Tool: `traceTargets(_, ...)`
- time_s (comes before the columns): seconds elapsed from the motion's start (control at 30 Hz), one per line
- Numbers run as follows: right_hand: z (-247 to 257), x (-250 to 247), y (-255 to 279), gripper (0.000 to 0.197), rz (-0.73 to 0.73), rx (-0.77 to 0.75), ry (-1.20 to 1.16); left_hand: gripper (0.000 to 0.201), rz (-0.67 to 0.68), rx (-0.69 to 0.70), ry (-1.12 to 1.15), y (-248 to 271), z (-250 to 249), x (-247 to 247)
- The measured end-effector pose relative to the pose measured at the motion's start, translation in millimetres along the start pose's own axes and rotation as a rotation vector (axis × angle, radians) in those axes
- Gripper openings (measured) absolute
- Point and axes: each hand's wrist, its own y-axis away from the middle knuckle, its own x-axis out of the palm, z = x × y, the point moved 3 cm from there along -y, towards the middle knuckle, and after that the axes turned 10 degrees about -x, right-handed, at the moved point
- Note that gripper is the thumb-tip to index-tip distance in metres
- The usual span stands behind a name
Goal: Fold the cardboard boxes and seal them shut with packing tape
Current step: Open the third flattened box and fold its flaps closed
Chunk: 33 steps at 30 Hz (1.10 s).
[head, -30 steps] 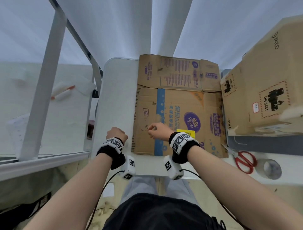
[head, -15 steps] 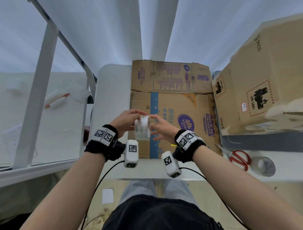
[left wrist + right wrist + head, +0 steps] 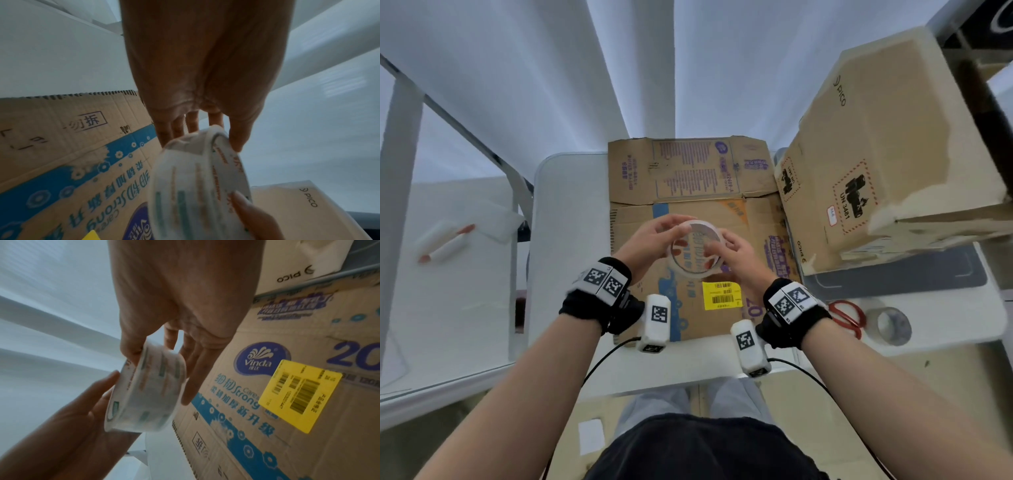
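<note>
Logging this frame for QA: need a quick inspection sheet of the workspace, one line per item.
Surface: white table, mostly covered by cardboard.
Job's things: flattened Vinda box lies flat, unfolded; printed tape roll held above it.
Clutter: red-handled scissors and a second tape roll at right; PICO box stands beside the flat one.
Hands: left hand and right hand both hold the printed roll by its rim.
Cables: black leads from both wrist cameras.
Surroundings: white curtain, metal frame.
</note>
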Motion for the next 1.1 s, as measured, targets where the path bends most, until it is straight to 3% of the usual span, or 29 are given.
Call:
traceTargets(0.17,7,-23,8,0.023,-0.056,0.064,-0.233,0.033,0.029,0.089,0.101,-4,-10,19)
traceTargets(0.27,11,-35,11,0.027,-0.149,0.125,-0.378,0.064,0.124,0.127,-0.022,-12,-11,35)
traceTargets(0.37,16,-45,14,0.029,-0.186,0.167,-0.486,0.083,0.021,0.182,-0.153,-24,-11,46)
traceTargets(0.5,20,-58,16,0.027,-0.209,0.196,-0.589,0.065,-0.134,0.3,-0.224,-32,-19,58)
traceTargets(0.73,19,-72,13,0.033,-0.29,0.205,-0.668,0.048,-0.246,0.411,-0.213,-38,-29,78)
traceTargets(0.93,-1,-95,25,0.028,-0.338,0.302,-0.566,0.046,-0.191,0.413,-0.26,-45,-8,109)
traceTargets(1.1,-34,-133,57,0.028,-0.4,0.507,-0.172,0.032,-0.08,0.241,-0.298,-56,23,149)
